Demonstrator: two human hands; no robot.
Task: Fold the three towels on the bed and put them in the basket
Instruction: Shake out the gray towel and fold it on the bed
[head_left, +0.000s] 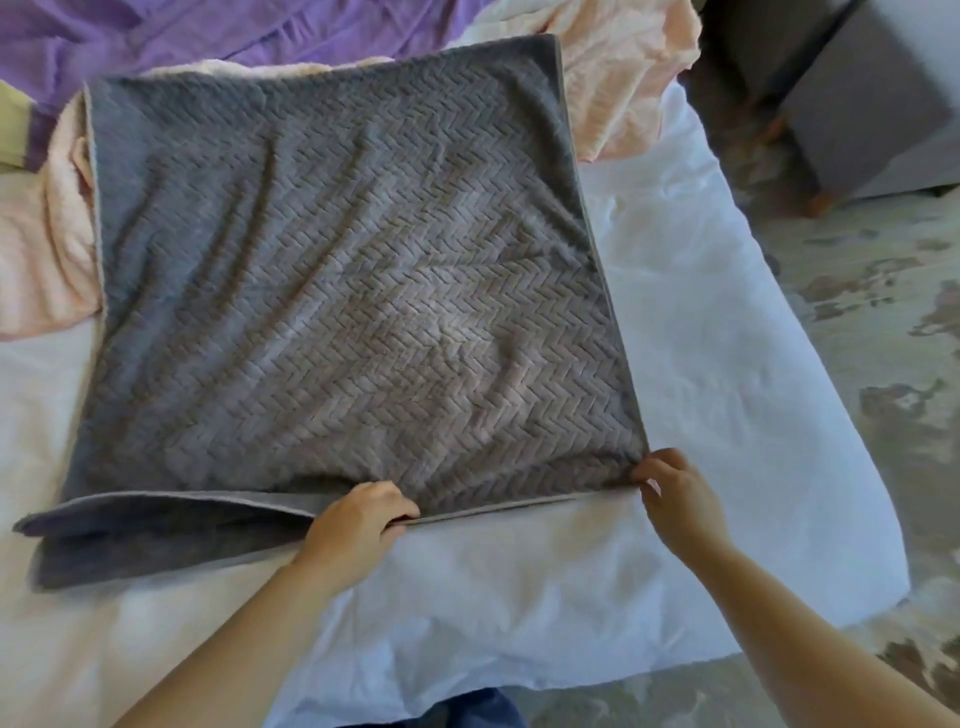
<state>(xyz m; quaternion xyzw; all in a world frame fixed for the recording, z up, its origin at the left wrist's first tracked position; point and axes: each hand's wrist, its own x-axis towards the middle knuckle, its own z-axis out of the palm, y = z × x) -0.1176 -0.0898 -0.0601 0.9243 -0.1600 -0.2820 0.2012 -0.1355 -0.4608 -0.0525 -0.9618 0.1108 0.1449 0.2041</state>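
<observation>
A grey towel (332, 291) with a herringbone weave lies doubled over on the white bed (519, 597). Its lower layer sticks out at the near left. My left hand (358, 525) grips the towel's near edge around the middle, thumb under the hem. My right hand (675, 499) pinches the near right corner. A peach towel (618, 78) lies crumpled under the grey one, showing at the far right and at the left. A purple towel (182, 36) is spread at the far left. No basket is in view.
The bed's right edge runs diagonally down to a mottled rug (883, 364) on the floor. A grey upholstered seat with wooden feet (872, 104) stands at the far right. A yellow-green cloth edge (13, 130) shows at the left border.
</observation>
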